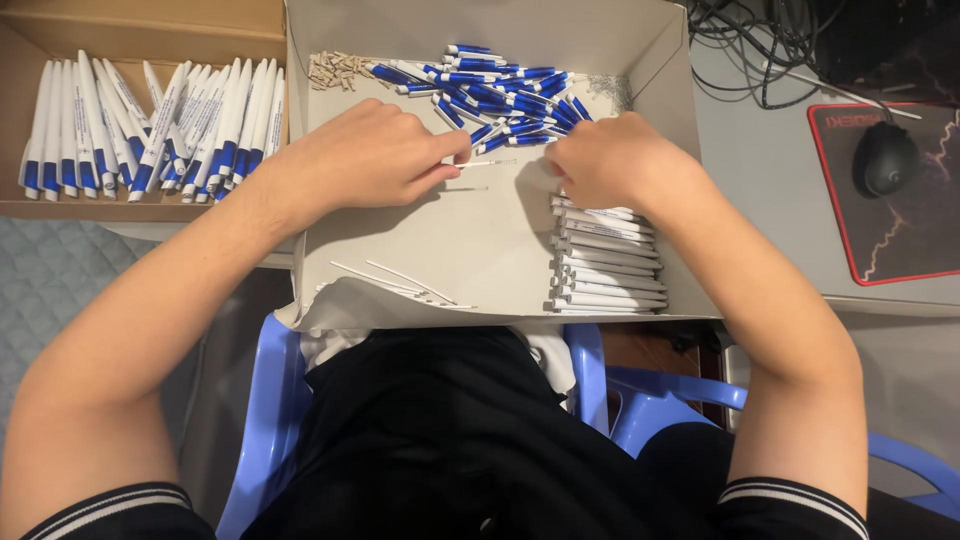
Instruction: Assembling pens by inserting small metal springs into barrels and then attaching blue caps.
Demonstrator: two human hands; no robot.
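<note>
Both hands meet in the middle of the frame over the open cardboard box [660,60]. The left hand [370,155] is curled, thumb and forefinger pinched on one end of a thin white refill [487,163], which lies level with its long axis running left to right across to the right hand [605,160]. That hand is closed in a loose fist right at the refill's other end (whether it grips the tip, I can't tell). Both hands are equally near.

Just above them lies a heap of blue-and-white pen tips [500,90], too many to count. Lower right, about a dozen white barrels [605,262] are stacked. Three or four spare refills [395,283] lie lower left. In the upper-left tray [30,40] lie some two dozen finished pens [150,130].
</note>
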